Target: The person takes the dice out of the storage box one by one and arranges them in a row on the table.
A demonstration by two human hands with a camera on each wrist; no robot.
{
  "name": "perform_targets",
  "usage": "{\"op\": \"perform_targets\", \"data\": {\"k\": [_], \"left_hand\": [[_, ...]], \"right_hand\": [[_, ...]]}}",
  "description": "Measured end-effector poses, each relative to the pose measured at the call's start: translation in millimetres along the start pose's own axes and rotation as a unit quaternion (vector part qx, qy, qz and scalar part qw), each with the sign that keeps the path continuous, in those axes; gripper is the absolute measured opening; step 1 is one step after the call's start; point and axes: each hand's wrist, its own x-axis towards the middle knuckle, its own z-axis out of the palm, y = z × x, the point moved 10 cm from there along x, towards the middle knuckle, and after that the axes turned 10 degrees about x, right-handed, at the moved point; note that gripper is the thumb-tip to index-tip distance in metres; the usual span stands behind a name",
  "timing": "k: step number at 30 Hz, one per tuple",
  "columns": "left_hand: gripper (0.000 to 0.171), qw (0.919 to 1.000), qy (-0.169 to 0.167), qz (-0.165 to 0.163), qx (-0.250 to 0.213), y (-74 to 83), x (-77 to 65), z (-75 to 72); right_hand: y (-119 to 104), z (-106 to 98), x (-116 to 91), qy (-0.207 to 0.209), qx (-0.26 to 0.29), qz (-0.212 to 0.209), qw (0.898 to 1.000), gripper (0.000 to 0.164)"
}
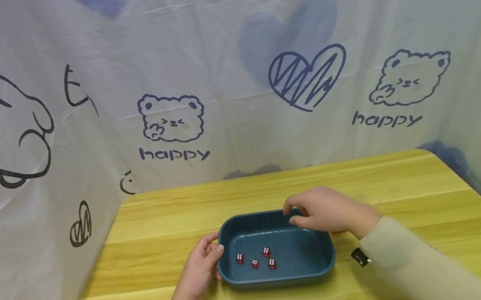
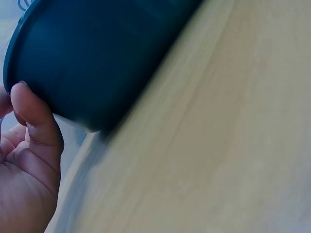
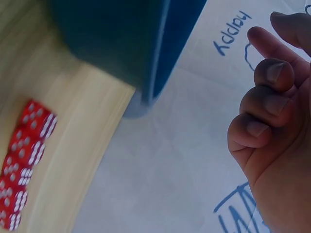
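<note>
A dark blue tray (image 1: 287,276) with rounded corners sits on the table, several red dice (image 1: 265,252) lying in its left half. My left hand (image 1: 200,264) grips the tray's left end, thumb at the rim; the left wrist view shows that thumb (image 2: 34,114) against the outer wall. Over the tray's right rear part is my right hand (image 1: 323,210), holding nothing, with thumb and forefinger apart. The right wrist view shows its other fingers (image 3: 265,104) curled. Right of the tray stands a row of red dice (image 3: 22,165), mostly hidden by the right hand in the head view.
The wooden table (image 1: 174,212) extends around the tray. A white cloth (image 1: 226,66) with printed hearts and bears hangs behind it and along both sides. Small black devices (image 1: 361,256) are worn at both wrists.
</note>
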Motion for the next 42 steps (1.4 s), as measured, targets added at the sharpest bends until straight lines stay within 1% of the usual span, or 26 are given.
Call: {"op": "perform_targets", "data": {"k": [5,11,19,24,29,34,42], "left_hand": [[0.04,1.0,-0.002,0.004,-0.006,-1.0,1.4,-0.1],[0.04,1.0,0.0,0.006,-0.005,-2.8,3.6,-0.7],[0.041,0.9999,-0.007,0.002,-0.01,-4.5,3.7,-0.1],[0.042,1.0,-0.002,0.004,-0.002,-2.6,2.5,-0.7],[0.042,1.0,-0.004,0.0,0.0,-3.1,2.1,-0.5],[0.042,0.9999,-0.011,0.0,0.001,-3.7,2.5,-0.1],[0.045,0.9996,-0.028,0.007,0.003,-0.1,1.5,2.4]], "right_hand": [[-10,5,11,-0.006,-0.016,-0.011,1.0,0.023],[-21,12,24,-0.027,-0.028,-0.021,0.999,0.025],[-38,29,42,-0.057,-0.043,-0.045,0.996,0.023],[-52,45,55,-0.086,-0.041,-0.063,0.993,0.023],[-62,63,68,-0.111,-0.051,-0.066,0.99,0.023],[-65,82,79,-0.128,-0.063,-0.063,0.988,0.02],[-68,110,89,-0.154,-0.076,-0.061,0.983,0.008]]}}
